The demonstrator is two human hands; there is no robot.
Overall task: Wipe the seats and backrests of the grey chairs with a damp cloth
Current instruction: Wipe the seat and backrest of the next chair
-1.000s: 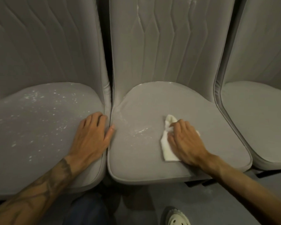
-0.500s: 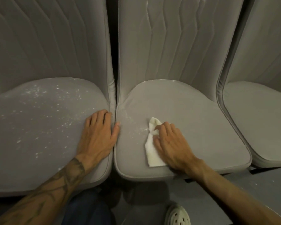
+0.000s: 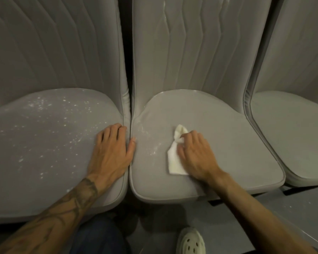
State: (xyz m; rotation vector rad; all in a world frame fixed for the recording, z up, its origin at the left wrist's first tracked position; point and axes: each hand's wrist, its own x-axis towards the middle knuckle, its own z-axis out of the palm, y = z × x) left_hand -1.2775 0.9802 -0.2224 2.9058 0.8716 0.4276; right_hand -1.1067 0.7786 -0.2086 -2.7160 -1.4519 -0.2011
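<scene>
Three grey chairs stand side by side. On the middle chair's seat (image 3: 228, 136) lies a folded white cloth (image 3: 174, 160), and my right hand (image 3: 195, 154) presses on it with fingers bent over its right side. White specks remain on the seat just left of the cloth. My left hand (image 3: 112, 151) rests flat on the right edge of the left chair's seat (image 3: 44, 143), which is dotted with white specks. The middle backrest (image 3: 191, 52) rises behind the cloth, streaked with white near its top.
The right chair's seat (image 3: 297, 136) borders the middle one closely. A dark gap (image 3: 126, 52) separates the left and middle backrests. Below the seats are grey floor (image 3: 292, 217), my pale shoe (image 3: 191, 242) and my dark trouser leg (image 3: 99, 239).
My right hand has slid the cloth leftward across the middle seat, towards the speckled patch. My left hand stays planted on the left seat's edge.
</scene>
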